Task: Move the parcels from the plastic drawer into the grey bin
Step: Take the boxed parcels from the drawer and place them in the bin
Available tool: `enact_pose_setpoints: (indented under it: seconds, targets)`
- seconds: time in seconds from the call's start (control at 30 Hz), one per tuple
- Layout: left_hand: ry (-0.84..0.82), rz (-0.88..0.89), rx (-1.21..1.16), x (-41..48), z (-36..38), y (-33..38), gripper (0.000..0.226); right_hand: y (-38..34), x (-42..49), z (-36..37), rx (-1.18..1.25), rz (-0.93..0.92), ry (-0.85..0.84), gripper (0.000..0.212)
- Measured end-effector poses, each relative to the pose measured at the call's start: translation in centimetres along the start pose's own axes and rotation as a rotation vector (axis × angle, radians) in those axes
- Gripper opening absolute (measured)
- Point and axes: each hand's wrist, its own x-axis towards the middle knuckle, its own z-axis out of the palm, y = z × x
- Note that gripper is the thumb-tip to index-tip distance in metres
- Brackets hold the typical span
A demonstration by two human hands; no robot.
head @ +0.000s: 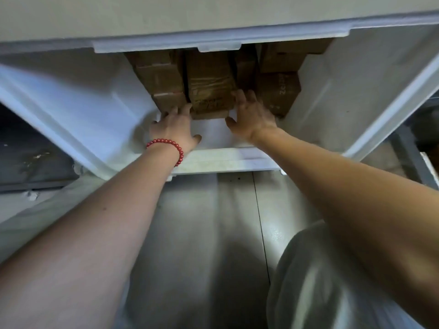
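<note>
A white plastic drawer (99, 110) is pulled out below me, with several brown cardboard parcels packed at its back. The middle parcel (209, 84) is taped and stands on end. My left hand (174, 131), with a red bead bracelet on the wrist, has its fingers against that parcel's left lower edge. My right hand (251, 117) presses flat on its right side. Both hands flank the parcel, which still sits on the drawer floor. Another parcel (159, 79) stands to its left and one (278, 91) to its right. No grey bin can be made out for certain.
The cabinet's upper edge (213, 41) overhangs the back of the drawer and hides the parcels' tops. A dark grey container (28, 157) lies at the left, partly cut off. A pale floor (213, 233) and my knee (320, 281) are below.
</note>
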Motion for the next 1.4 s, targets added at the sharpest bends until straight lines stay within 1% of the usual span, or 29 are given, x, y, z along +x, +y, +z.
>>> enact_pose_setpoints:
  seconds: [0.1, 0.17, 0.3, 0.37, 0.5, 0.63, 0.8, 0.93, 1.07, 1.13, 1.23, 1.3, 1.33, 1.4]
  targets:
    - [0.043, 0.012, -0.006, 1.8, -0.2, -0.1, 0.07, 0.4, 1.9, 0.6, 0.052, -0.02, 0.023, 0.069]
    - [0.049, 0.003, -0.07, 3.1, -0.1, -0.3, 0.066, 0.4, 3.1, 0.7, 0.059, -0.012, 0.022, 0.071]
    - [0.024, -0.023, -0.411, 5.6, 1.0, -1.0, 0.062, 0.4, 4.5, 0.9, 0.072, 0.022, -0.005, 0.072]
    - [-0.004, -0.05, -0.524, 6.2, 1.5, -1.1, 0.064, 0.3, 4.7, 1.1, 0.124, 0.008, -0.014, 0.074]
    - [0.025, -0.13, -0.726, 6.4, 1.9, -1.1, 0.059, -0.5, 4.2, 1.2, 0.231, 0.044, -0.018, 0.073]
    - [-0.01, -0.165, -0.798, 5.4, 2.0, -1.2, 0.058, -0.6, 3.6, 1.2, 0.451, 0.185, 0.002, 0.066]
    - [0.03, -0.221, -0.847, 3.2, 1.5, 0.3, 0.053, -0.6, 0.9, 0.5, 0.671, 0.258, -0.004, 0.053]
    - [0.03, -0.22, -0.843, 0.9, -0.2, 0.9, 0.055, -1.1, -2.2, -0.7, 0.761, 0.267, 0.023, 0.05]
    - [0.05, -0.189, -0.933, -1.8, -3.2, 0.8, 0.045, -2.3, -5.4, -1.9, 0.92, 0.265, 0.057, 0.051]
    - [0.062, -0.172, -0.948, -3.4, -4.7, 0.6, 0.047, -2.8, -7.4, -2.4, 0.992, 0.26, 0.055, 0.05]
    - [0.08, -0.146, -0.94, -6.5, -6.4, 0.1, 0.05, -3.3, -10.8, -3.1, 1.055, 0.243, 0.05, 0.03]
    - [0.082, -0.146, -0.95, -8.9, -7.1, -0.3, 0.048, -3.7, -13.2, -3.8, 1.105, 0.218, 0.011, 0.02]
    - [0.088, -0.145, -0.959, -10.1, -7.4, -0.6, 0.044, -3.9, -14.3, -4.2, 1.128, 0.204, -0.015, 0.02]
    - [0.104, -0.158, -0.979, -12.7, -7.7, -1.1, 0.039, -4.1, -16.4, -5.0, 1.174, 0.189, -0.054, 0.028]
